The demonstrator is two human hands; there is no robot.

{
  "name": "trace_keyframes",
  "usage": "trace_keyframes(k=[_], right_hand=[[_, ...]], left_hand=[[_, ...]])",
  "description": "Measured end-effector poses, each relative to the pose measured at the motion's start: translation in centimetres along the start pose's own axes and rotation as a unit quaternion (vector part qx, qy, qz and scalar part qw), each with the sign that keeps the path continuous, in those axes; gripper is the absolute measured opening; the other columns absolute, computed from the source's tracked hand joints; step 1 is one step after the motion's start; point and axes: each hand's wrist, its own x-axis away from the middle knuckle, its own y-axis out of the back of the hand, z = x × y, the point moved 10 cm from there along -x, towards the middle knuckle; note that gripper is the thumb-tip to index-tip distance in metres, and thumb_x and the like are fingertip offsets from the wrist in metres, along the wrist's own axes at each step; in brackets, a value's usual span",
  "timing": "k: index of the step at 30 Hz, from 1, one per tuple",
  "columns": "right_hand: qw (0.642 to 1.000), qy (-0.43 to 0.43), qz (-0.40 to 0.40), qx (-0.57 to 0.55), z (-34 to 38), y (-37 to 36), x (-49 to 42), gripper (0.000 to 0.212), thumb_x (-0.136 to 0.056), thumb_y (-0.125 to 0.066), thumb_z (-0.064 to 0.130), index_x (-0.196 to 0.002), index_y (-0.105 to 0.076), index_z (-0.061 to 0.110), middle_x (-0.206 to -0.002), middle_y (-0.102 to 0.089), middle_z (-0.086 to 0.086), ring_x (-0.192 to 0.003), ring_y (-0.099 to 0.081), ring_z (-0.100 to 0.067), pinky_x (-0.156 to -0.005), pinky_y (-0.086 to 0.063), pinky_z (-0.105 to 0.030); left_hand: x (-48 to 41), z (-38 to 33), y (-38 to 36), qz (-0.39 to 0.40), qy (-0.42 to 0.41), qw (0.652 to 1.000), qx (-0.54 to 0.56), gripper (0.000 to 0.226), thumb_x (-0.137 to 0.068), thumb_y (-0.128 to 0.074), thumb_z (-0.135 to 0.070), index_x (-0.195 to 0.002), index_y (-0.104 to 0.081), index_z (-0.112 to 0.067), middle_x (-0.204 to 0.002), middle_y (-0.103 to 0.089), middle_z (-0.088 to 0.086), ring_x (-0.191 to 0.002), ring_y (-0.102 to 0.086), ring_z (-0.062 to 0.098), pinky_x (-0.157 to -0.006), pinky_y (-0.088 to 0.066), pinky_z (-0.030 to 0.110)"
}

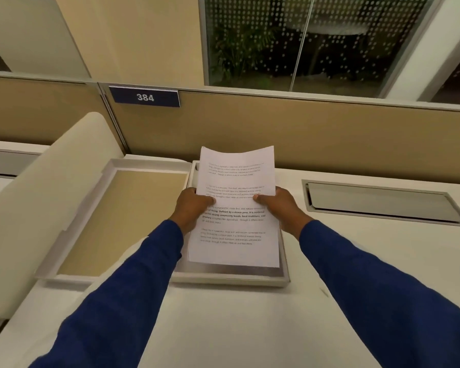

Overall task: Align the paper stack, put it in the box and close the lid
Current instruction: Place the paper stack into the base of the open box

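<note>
— White paper, that's the paper stack [237, 208], printed with several short paragraphs. It's held over the open box [230, 280], its near edge low over the box's grey floor, its far edge raised and slightly curled.

— Who holds it, and how?

— Both hands. The left hand [193, 208] grips the left edge and the right hand [282, 208] the right edge, about midway along the sheets. On each side the thumb lies pressed on the top page; the other fingers [206, 201] are tucked under the paper, so they pinch the stack between thumb and fingers. Dark blue sleeves [112, 309] cover both forearms.

— And the box itself?

— A shallow tray with pale walls, sitting on the white table [250, 328]. Only its near wall, right wall and a bit of the far left corner show around the paper. I cannot tell whether the paper touches the floor of the box.

— The lid?

— The lid [122, 221] lies open to the left, just beside the box, inside up, with a tan lining and pale rim.

— Anything farther out?

— A metal cable hatch [383, 203] set in the table to the right, a tan partition at the far side with a blue plate reading 384 [144, 96], and a cream chair back [37, 208] at the left.
</note>
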Motion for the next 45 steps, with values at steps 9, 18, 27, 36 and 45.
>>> trace_keyframes(k=[9, 18, 27, 36, 45], right_hand=[[0.993, -0.100, -0.019, 0.064, -3.4, -2.3, -4.9, 0.036, -0.086, -0.076, 0.012, -0.119, -0.066, 0.003, -0.113, -0.073, -0.014, -0.098, -0.072, -0.035, -0.090, -0.059, -0.050], [0.981, -0.151, -0.064, 0.107, -5.2, -1.5, -5.6, 0.028, -0.084, -0.079, 0.014, -0.104, -0.060, 0.007, -0.112, -0.071, -0.015, -0.097, -0.072, -0.035, -0.087, -0.060, -0.048], [0.978, -0.090, -0.099, 0.161, -3.7, -0.7, -4.9, 0.028, -0.089, -0.075, 0.031, -0.095, -0.057, 0.011, -0.099, -0.069, -0.008, -0.084, -0.067, -0.026, -0.070, -0.057, -0.033], [0.898, 0.100, -0.240, 0.354, -0.5, 2.0, -0.3, 0.056, -0.097, -0.056, 0.050, -0.139, -0.049, 0.014, -0.136, -0.057, -0.010, -0.119, -0.059, -0.029, -0.088, -0.054, -0.042], [0.900, 0.016, -0.189, 0.393, -9.1, 2.3, 2.8, 0.047, -0.107, -0.036, 0.037, -0.149, -0.035, 0.016, -0.125, -0.054, -0.015, -0.105, -0.062, -0.031, -0.083, -0.051, -0.040]], left_hand=[[-4.7, 4.1, 0.6, 0.006, 0.091, 0.995, -0.033, 0.033, -0.081, -0.076, 0.002, -0.113, -0.066, 0.004, -0.109, -0.073, 0.021, -0.095, -0.072, 0.041, -0.085, -0.060, 0.055], [-5.8, 5.4, -0.6, -0.009, 0.116, 0.991, -0.073, 0.028, -0.080, -0.078, -0.002, -0.105, -0.064, 0.001, -0.103, -0.072, 0.019, -0.092, -0.072, 0.039, -0.085, -0.060, 0.053], [-5.8, 4.7, -0.2, -0.064, 0.045, 0.978, -0.192, 0.012, -0.085, -0.072, -0.009, -0.087, -0.061, -0.004, -0.094, -0.070, 0.012, -0.068, -0.064, 0.020, -0.061, -0.057, 0.032], [-0.5, 1.8, 1.0, -0.185, -0.195, 0.876, -0.401, 0.040, -0.098, -0.056, -0.030, -0.128, -0.057, -0.003, -0.123, -0.058, 0.017, -0.111, -0.055, 0.033, -0.085, -0.048, 0.043], [-0.6, 6.7, 4.4, -0.182, -0.170, 0.859, -0.446, 0.025, -0.104, -0.042, -0.012, -0.121, -0.055, 0.000, -0.101, -0.059, 0.019, -0.083, -0.056, 0.033, -0.066, -0.046, 0.039]])
